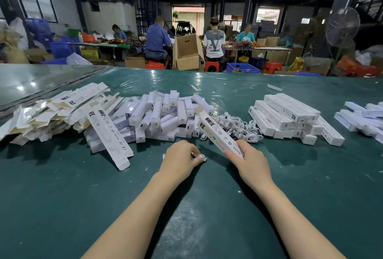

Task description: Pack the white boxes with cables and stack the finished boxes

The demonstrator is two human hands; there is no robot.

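I am looking down on the green table (62, 207), which is running out of the view on every side under both forearms. Far to the left of the left hand, a heap of flat unfolded cartons (51, 111) is lying fanned out, its outer edge cut off by the picture. Straight beyond the hands, a jumbled pile of short white boxes (161, 113) is blocking whatever lies behind it. Beyond and to the right of the right hand, the stack of finished boxes (290, 115) is sitting in crossed layers. Further right, another pile of boxes (364, 117) is being cut off by the edge. One long printed box (109, 136) is leaning off the heap to the left of the left hand.

Just beyond the right hand, a tangle of white cables (240, 126) is lying between the jumbled pile and the stack, partly hidden by the long white box (217, 132). The right hand (250, 161) is gripping that box by its near end, thumb on top, while the far end is pointing away and leftward over the cables. The left hand (180, 161) is curling, knuckles up, and pinching a small white piece (200, 156) against the table. I cannot tell whether it is a cable end, since the fingers are covering most of it.
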